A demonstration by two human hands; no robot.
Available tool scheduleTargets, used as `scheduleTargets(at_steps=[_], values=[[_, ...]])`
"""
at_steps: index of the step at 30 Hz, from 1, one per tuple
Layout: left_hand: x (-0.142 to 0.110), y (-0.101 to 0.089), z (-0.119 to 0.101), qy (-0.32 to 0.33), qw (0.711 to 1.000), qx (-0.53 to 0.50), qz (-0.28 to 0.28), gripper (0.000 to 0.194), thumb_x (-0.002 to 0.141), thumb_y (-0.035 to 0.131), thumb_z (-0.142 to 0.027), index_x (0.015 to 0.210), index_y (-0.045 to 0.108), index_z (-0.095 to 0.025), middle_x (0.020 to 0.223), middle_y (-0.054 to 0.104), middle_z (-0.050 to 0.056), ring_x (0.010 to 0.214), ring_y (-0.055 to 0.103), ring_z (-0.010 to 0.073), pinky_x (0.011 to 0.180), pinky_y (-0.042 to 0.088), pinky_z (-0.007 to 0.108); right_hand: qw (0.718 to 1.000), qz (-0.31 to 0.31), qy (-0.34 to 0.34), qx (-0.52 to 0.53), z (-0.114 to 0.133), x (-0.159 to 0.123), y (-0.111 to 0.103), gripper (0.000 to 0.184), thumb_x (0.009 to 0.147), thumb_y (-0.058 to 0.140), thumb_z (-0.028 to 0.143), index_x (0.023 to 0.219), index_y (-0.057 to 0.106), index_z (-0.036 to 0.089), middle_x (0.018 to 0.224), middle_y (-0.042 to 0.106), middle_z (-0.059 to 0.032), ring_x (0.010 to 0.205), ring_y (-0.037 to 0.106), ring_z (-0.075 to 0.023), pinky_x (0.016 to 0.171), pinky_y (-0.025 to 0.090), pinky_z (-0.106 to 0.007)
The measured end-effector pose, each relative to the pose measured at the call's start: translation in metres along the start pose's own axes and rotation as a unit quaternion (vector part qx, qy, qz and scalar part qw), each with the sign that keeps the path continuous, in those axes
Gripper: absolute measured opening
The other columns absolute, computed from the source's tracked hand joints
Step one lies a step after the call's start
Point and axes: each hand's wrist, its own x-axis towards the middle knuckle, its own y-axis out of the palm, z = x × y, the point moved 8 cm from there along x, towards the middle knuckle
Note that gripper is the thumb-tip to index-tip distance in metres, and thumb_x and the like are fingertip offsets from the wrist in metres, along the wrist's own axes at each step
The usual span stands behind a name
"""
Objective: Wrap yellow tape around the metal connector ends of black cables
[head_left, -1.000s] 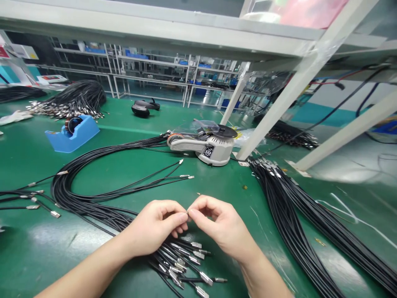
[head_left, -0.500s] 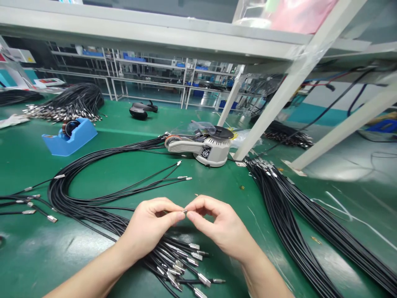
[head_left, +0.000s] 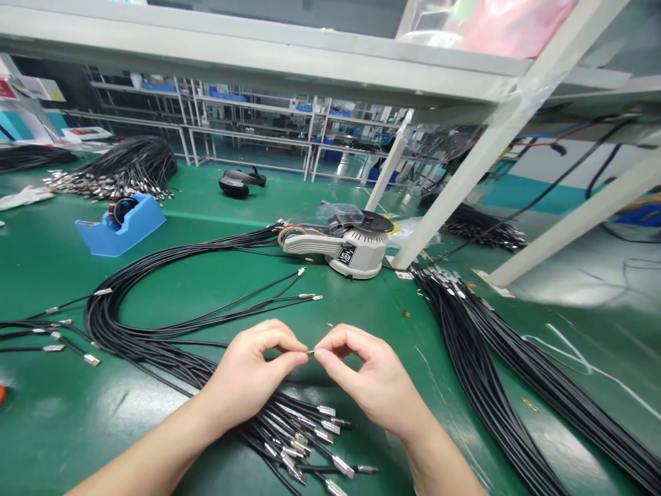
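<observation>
Well, both hands are working close together in front of the automatic tape dispenser (head_left: 345, 248), nearer the camera and a little to its left. The left hand (head_left: 248, 375) is curled, its thumb and forefinger pinching a tiny metal fitting (head_left: 308, 352). The right hand (head_left: 374, 379) is curled too, gripping the same fitting from the other side between thumb and forefinger; the fitting is too small for its shape to be made out. Under the hands, a bundle of black cables with metal ferrules (head_left: 294, 434) is lying fanned out on the green workbench (head_left: 46, 406), well in front of the dispenser. A looped coil of black cables (head_left: 134, 324) is sprawling to the dispenser's left, a thick hank of black cables (head_left: 490, 358) is running down to its right, and a blue tape holder (head_left: 121, 224) is sitting farther left.
</observation>
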Motion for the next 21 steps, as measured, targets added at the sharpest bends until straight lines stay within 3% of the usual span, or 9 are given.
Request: scheduleTargets(at_steps=[5,7,11,17,21], values=[[-0.005,-0.006,-0.01,0.099,0.99,0.085,-0.049,0.008,0.081,0.061,-0.017,0.074,0.064,-0.019,0.076,0.065,0.001,0.077,0.058,0.0145,0.073,0.045,0.027,1.0,-0.013,0.016,-0.003,-0.004,0.001,-0.004,0.013,0.08,0.058,0.021,0.069,0.064,0.019,0.066,0.062,-0.0004,0.062,0.056,-0.014,0.058,0.044,-0.025],[-0.009,-0.007,-0.016,0.156,0.979,0.117,-0.065,0.007,0.085,0.056,-0.017,0.086,0.063,-0.019,0.086,0.065,0.004,0.085,0.057,0.0159,0.079,0.046,0.03,0.999,-0.028,0.032,0.015,-0.008,0.001,-0.007,0.013,0.08,0.059,0.024,0.07,0.064,0.018,0.068,0.064,-0.0008,0.064,0.057,-0.0145,0.06,0.045,-0.025],[-0.015,-0.002,-0.023,0.228,0.953,0.183,-0.074,0.023,0.087,0.054,-0.017,0.11,0.058,-0.019,0.098,0.063,0.008,0.093,0.055,0.0176,0.082,0.047,0.032,0.995,-0.044,0.062,0.057,-0.014,0.0,-0.008,0.014,0.079,0.061,0.027,0.069,0.064,0.018,0.068,0.064,-0.0006,0.064,0.056,-0.0147,0.061,0.046,-0.025],[-0.019,0.006,-0.027,0.267,0.932,0.23,-0.088,0.019,0.088,0.051,-0.011,0.101,0.062,-0.019,0.086,0.065,0.005,0.079,0.054,0.0156,0.071,0.047,0.029,0.988,-0.047,0.102,0.109,-0.02,-0.002,-0.001,0.016,0.076,0.064,0.03,0.067,0.064,0.017,0.064,0.062,0.0004,0.061,0.054,-0.0137,0.059,0.045,-0.025],[-0.016,-0.003,-0.023,0.23,0.943,0.217,-0.108,0.012,0.086,0.054,-0.015,0.094,0.062,-0.019,0.086,0.064,0.005,0.081,0.057,0.0164,0.073,0.047,0.03,0.983,-0.052,0.117,0.129,-0.022,-0.002,-0.004,0.017,0.076,0.064,0.032,0.069,0.064,0.017,0.063,0.061,0.0006,0.06,0.054,-0.0136,0.059,0.045,-0.025]])
